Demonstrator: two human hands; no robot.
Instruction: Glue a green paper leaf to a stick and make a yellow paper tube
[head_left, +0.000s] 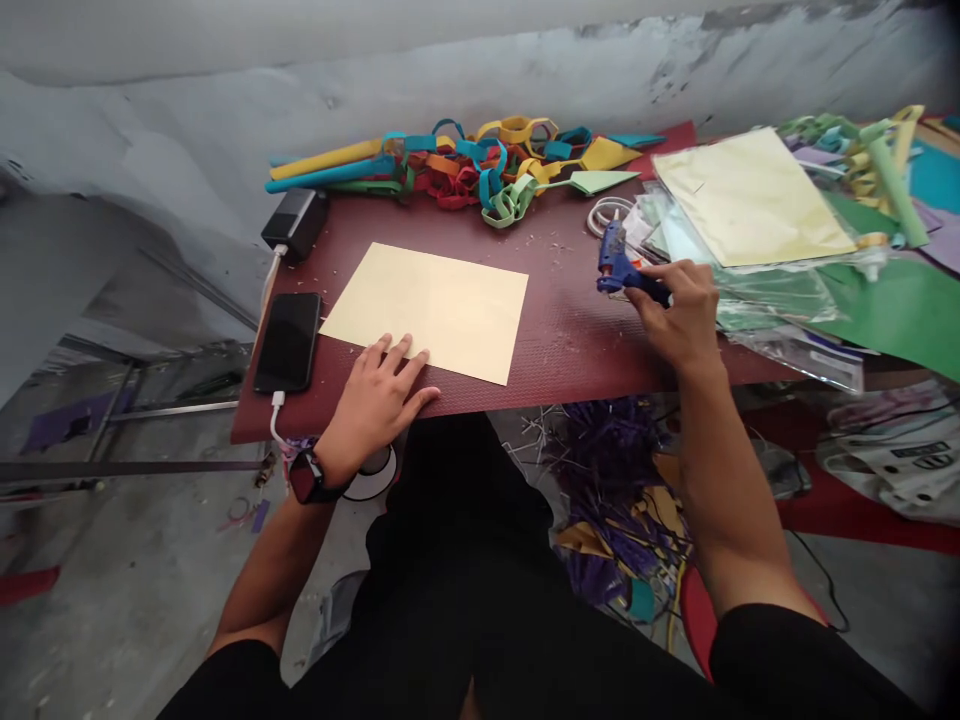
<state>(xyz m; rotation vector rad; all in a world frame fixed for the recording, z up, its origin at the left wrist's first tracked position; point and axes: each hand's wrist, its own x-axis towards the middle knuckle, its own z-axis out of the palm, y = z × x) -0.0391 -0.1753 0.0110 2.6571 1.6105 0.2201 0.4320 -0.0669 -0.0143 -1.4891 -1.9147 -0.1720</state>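
Two bare hands work at a dark red table in the head view, the only view here. The left hand lies flat at about 7 o'clock on the tabletop. Its fingers are spread and extended, and they close on nothing. The fingertips rest on the near edge of a pale yellow sheet, while the palm sits on the table just short of it. That sheet lies flat near the middle of the table, slightly skewed. A dark wristwatch sits on the left wrist.

The right hand is at about 3 o'clock from the sheet, with its fingers wrapped tightly round the handle of a blue glue gun. The gun's nozzle end points toward 11 o'clock, and whether it touches the table is unclear.

A black phone lies at 9 o'clock by the table's left edge, with a white cable plugged into it. A black adapter sits at 10 o'clock. A coloured paper chain stretches along the far edge at 12 o'clock. At 2 o'clock a clear sleeve of yellow paper tops a heap of sheets.
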